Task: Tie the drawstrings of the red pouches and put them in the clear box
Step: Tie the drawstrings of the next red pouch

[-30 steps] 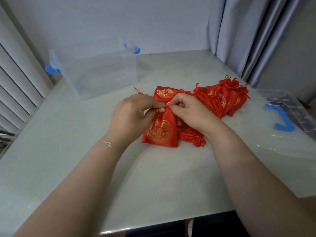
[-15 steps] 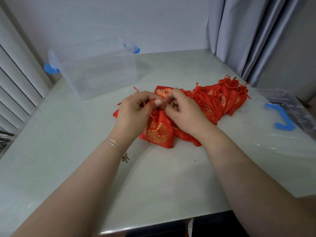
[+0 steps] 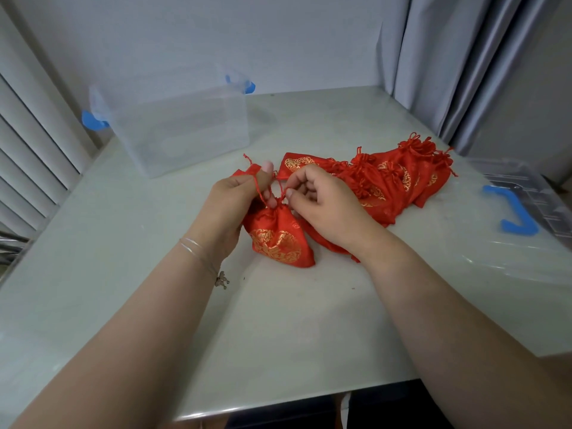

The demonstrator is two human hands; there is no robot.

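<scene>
Head view: pouch (image 3: 280,239) was seen mid-table, cords (image 3: 263,193) pinched by left hand (image 3: 230,202) and right hand (image 3: 318,202). Soft, light, slippery cloth; best held at the neck. Box (image 3: 185,128) far left.

Thin silver bracelet (image 3: 198,252), bare forearms

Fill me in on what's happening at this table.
A person is tying up a red pouch on the table. The left hand and right hand each pinch a strand of its drawstring above the gathered neck. A pile of red pouches lies just beyond the right hand. The clear box at the far left looks empty, and its lid lies at the right edge.
</scene>
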